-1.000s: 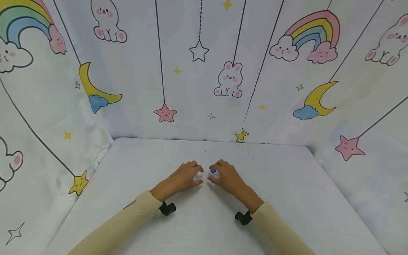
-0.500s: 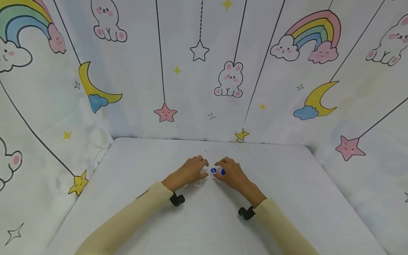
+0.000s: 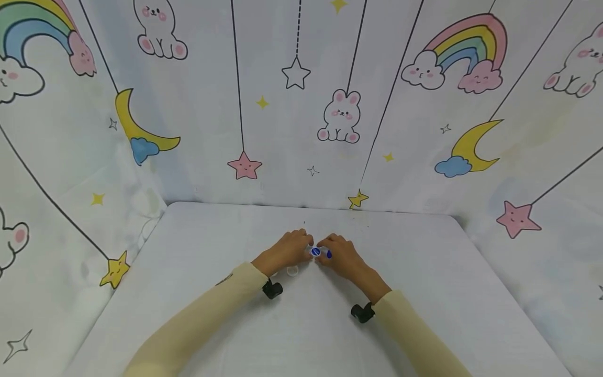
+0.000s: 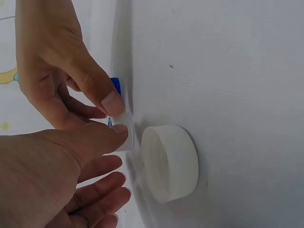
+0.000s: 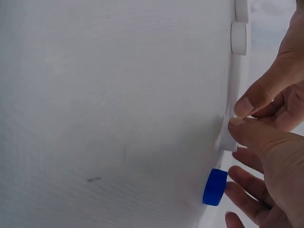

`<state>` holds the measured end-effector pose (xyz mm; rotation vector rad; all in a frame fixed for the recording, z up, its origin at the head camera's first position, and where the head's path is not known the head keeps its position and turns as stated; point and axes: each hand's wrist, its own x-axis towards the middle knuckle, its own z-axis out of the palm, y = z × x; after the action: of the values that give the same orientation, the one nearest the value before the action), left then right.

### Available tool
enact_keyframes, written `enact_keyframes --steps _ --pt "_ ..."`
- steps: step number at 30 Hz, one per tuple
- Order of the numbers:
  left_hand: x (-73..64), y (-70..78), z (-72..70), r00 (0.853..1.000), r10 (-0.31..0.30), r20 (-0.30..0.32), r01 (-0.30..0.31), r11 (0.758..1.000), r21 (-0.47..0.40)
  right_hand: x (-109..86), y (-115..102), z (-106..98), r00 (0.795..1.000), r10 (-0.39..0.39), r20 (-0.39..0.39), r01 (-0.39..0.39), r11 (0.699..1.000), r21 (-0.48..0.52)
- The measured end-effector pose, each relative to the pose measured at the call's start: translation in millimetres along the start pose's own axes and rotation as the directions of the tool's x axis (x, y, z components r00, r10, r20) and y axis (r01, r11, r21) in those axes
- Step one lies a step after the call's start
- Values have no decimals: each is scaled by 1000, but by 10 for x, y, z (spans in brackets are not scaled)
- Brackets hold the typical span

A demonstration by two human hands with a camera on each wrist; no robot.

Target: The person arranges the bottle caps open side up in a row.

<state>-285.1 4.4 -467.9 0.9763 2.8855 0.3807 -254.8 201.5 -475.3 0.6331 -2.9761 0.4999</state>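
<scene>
Both hands meet at a small round white cap with a blue face [image 3: 315, 252] near the middle of the table. My left hand [image 3: 291, 247] pinches its left side, the thumb on the white wall [image 4: 124, 137] in the left wrist view. From the other side my right hand [image 3: 343, 257] pinches the same cap between thumb and fingers. Beside the right hand's fingers stands a blue cap [image 5: 215, 187]. A plain white cap [image 4: 170, 164] rests on the table just below the left hand. The far sides of the pinched cap are hidden by fingers.
Two white caps, a nearer one [image 5: 239, 38] and one cut by the frame's edge [image 5: 242, 10], sit beyond the left hand in the right wrist view. The white tabletop [image 3: 301, 324] ends at a printed cloth backdrop [image 3: 202, 115].
My left hand has moved right and slightly away to the blue-faced cap, uncovering a white cap behind it. My right hand shifted a little right, then closed in on the same cap.
</scene>
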Motion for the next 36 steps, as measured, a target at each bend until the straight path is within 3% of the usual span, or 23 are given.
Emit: enact_keyframes --steps 11,36 --pt "82 -14 58 1000 14 11 -14 1000 -14 22 0 42 1000 12 7 -12 1000 -24" --pt "25 0 47 1000 15 2 -15 1000 -14 32 44 54 999 3 34 -4 999 34"
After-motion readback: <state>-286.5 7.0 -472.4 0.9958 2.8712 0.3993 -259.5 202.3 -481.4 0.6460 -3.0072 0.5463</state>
